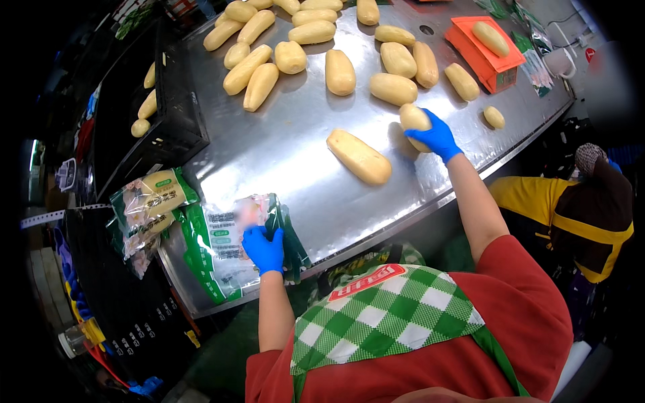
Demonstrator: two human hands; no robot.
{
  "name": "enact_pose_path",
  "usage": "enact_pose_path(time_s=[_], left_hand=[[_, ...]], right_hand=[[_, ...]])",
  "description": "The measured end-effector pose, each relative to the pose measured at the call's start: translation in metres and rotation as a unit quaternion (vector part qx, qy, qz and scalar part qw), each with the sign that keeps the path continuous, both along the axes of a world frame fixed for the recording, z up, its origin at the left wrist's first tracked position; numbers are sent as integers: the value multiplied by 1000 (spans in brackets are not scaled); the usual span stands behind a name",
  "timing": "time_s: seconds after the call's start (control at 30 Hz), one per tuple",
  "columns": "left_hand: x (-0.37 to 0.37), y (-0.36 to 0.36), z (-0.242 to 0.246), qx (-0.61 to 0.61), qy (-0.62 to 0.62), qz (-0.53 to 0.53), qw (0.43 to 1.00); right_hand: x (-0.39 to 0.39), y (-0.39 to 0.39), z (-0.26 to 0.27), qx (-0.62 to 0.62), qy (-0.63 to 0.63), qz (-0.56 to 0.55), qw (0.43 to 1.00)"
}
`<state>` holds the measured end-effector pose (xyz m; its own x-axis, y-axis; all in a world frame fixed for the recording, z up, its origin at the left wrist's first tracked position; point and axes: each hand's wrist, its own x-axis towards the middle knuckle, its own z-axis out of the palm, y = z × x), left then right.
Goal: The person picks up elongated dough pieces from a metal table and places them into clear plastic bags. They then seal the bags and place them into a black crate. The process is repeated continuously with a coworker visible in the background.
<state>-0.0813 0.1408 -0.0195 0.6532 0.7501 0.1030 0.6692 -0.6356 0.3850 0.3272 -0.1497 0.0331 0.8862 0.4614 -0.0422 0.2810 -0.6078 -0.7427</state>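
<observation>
Blue gloves cover both hands. My right hand (437, 135) is closed around a peeled lotus root section (414, 120) above the steel table (282, 156). My left hand (264, 248) rests on a stack of printed plastic bags (224, 237) at the table's near left; whether its fingers grip a bag is unclear. A larger peeled lotus root section (359, 157) lies between the hands. Farther back are many more pale pieces, one of them (340, 72) standing apart. Filled bags (153, 196) lie at the left corner.
A black plastic crate (176, 123) with some pieces inside stands at the left. At the back right, an orange scale (484, 50) carries one piece (490, 39); a mug (559, 63) is beyond it. A co-worker (569, 211) in brown and yellow is at the right.
</observation>
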Motion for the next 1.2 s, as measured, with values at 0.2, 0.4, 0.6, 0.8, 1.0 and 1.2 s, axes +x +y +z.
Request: enact_pose_path(time_s=[0.2,0.4,0.6,0.8,1.0,1.2], left_hand=[[14,-22,22,-102,-24,-38,994],[84,-83,68,-785,-278,-58,550],[83,-69,83,-744,-417,-41,521],[50,-47,84,-511,-344,-12,788],[4,-33,54,-276,-217,98,931],[-33,-26,-8,-79,-38,66,994]], right_hand=[[-54,19,14,531,485,15,695],[-151,99,22,552,502,140,651],[-167,111,30,405,463,261,744],[-162,97,33,144,519,268,799],[-189,94,-14,186,641,156,728],[-195,98,-48,223,681,55,695]])
